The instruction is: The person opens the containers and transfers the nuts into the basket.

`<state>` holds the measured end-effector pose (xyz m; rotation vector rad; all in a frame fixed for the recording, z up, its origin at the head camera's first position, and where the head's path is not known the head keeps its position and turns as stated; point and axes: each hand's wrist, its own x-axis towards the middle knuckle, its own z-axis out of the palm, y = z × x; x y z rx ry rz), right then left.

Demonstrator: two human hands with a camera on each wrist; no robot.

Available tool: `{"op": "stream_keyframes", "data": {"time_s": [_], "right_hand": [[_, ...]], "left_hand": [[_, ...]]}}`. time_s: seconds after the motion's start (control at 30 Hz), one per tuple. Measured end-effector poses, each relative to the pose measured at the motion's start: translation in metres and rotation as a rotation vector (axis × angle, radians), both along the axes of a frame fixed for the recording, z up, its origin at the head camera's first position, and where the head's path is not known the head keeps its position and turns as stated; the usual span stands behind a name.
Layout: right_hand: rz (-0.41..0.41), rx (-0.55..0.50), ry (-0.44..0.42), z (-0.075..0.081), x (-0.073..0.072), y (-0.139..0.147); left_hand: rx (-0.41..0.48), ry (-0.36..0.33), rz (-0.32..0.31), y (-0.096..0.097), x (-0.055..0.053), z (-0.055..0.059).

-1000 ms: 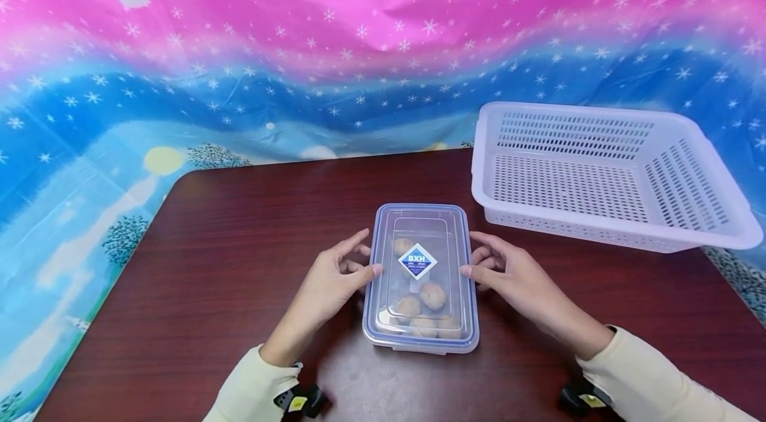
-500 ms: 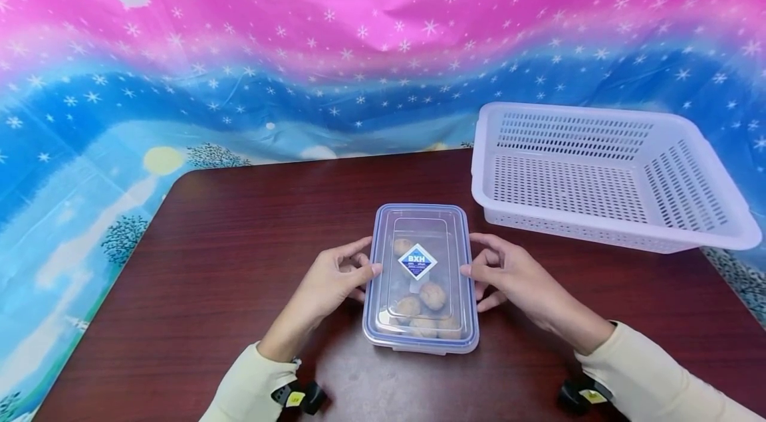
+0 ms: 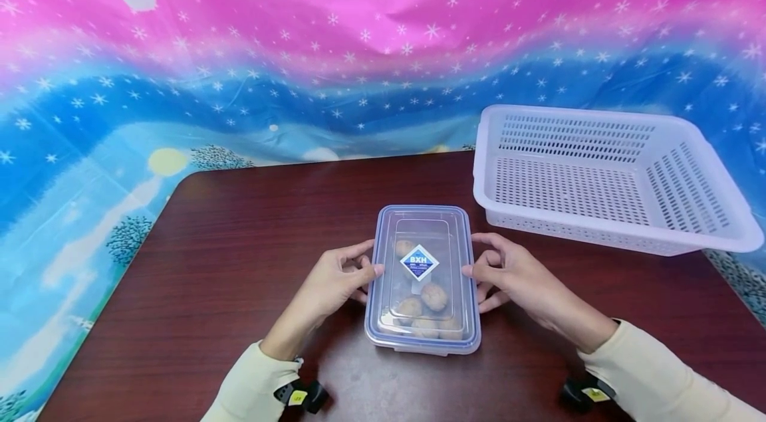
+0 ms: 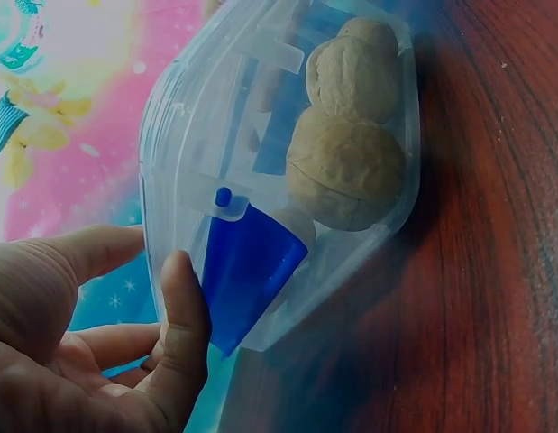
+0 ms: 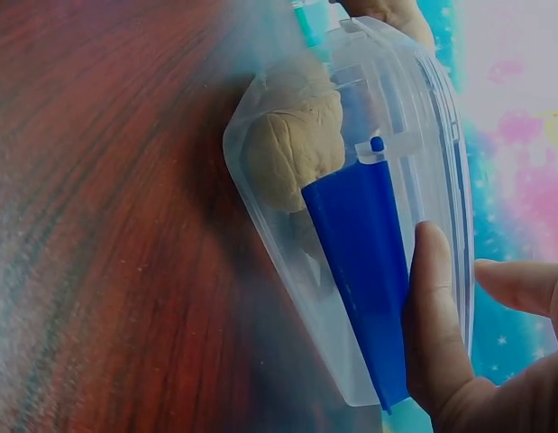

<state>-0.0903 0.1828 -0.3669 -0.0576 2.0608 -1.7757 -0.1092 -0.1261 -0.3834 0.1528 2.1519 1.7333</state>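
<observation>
A clear plastic food storage box (image 3: 444,230) with a blue-edged lid and a BXH sticker rests on the table between both hands. Several walnuts (image 4: 346,171) show through its walls. My left hand (image 3: 328,282) is at the left side, thumb on the lid's edge and fingers at a blue latch (image 4: 247,280) angled away from the wall. Opposite it, my right hand (image 3: 511,272) has its thumb at the lid's edge and a finger against the other blue latch (image 5: 360,271), which also stands out from the box.
A white perforated plastic basket (image 3: 589,228) stands at the back right of the dark red wooden table (image 3: 269,216). Behind the table hangs a pink and blue patterned cloth (image 3: 335,90). Black wrist cameras (image 3: 304,397) are strapped at the cream sleeves.
The fingers of both hands have shifted along the box's sides, with the right hand's lower fingers spreading outward. The box stays in place; the head view has shifted slightly.
</observation>
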Motion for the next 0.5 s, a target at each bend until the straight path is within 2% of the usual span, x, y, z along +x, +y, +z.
{"op": "stream_keyframes", "data": {"time_s": [0.27, 0.5], "right_hand": [[0.003, 0.014, 0.009, 0.007, -0.001, -0.001], [0.0, 0.02, 0.015, 0.014, 0.0, -0.002]], "left_hand": [[-0.006, 0.011, 0.009, 0.001, 0.0, 0.003], [-0.013, 0.009, 0.021, 0.0, 0.0, 0.011]]}}
